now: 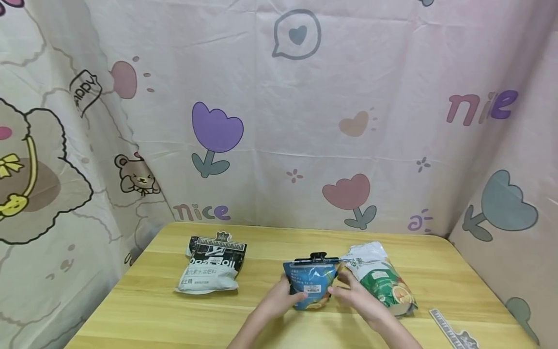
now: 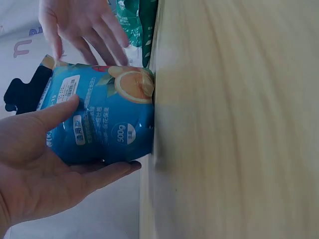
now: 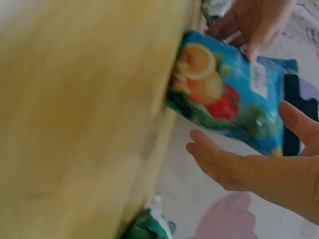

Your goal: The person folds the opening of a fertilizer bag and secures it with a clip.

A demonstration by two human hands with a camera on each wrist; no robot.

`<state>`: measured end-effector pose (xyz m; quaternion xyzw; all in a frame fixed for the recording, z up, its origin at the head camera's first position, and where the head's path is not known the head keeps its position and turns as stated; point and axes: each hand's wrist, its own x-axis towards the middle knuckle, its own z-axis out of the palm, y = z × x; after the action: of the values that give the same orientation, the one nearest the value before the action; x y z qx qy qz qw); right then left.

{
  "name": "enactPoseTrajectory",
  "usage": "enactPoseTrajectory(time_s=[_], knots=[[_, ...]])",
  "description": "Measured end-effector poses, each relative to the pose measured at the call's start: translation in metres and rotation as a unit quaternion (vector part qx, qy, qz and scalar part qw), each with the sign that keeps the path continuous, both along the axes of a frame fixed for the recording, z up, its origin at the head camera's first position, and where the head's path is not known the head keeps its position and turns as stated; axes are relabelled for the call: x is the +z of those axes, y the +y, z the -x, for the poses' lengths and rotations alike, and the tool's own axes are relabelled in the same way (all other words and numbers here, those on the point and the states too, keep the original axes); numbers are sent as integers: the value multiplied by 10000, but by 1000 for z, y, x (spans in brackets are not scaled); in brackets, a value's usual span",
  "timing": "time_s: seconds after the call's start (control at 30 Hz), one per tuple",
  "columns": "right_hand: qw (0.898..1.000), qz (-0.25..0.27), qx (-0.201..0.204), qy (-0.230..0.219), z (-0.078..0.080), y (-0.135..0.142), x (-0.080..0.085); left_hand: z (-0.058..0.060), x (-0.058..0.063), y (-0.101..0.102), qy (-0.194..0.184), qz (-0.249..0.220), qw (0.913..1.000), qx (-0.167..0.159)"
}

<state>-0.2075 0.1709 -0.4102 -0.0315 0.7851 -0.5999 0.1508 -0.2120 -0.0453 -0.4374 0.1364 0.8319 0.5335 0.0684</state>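
Observation:
A blue pouch (image 1: 311,278) printed with fruit stands upright on the table, a black clip (image 1: 318,258) across its top edge. My left hand (image 1: 281,299) holds the pouch by its left side; in the left wrist view the thumb lies over the front and the fingers pass behind. Beside the pouch's right side is my right hand (image 1: 356,299), thumb and fingers spread. The right wrist view shows a gap between the right fingers (image 3: 202,144) and the pouch's side. Oranges and a red vegetable appear on the pouch's front (image 3: 219,89) there.
A black and white bag (image 1: 207,274) with a grey ruler-like clip (image 1: 222,242) on its top lies at the left. Close behind my right hand lies a white and green bag (image 1: 379,276). Another grey clip (image 1: 451,332) lies loose at the table's (image 1: 144,300) right front. Patterned cloth surrounds the table.

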Motion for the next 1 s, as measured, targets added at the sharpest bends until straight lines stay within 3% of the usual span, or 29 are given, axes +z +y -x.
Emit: enactPoseTrajectory(time_s=[0.17,0.5,0.77,1.0], knots=[[9990,209,343,-169,6,-11,-10,3,0,5,-101,15,9999,44],[9993,-69,373,12,13,-21,-11,11,1,1,-107,-473,9988,50],[9989,-82,401,206,25,-30,-15,19,-4,7,-218,-510,9964,643],[9982,109,499,299,35,-36,-19,23,-6,16,48,-667,9924,1035]])
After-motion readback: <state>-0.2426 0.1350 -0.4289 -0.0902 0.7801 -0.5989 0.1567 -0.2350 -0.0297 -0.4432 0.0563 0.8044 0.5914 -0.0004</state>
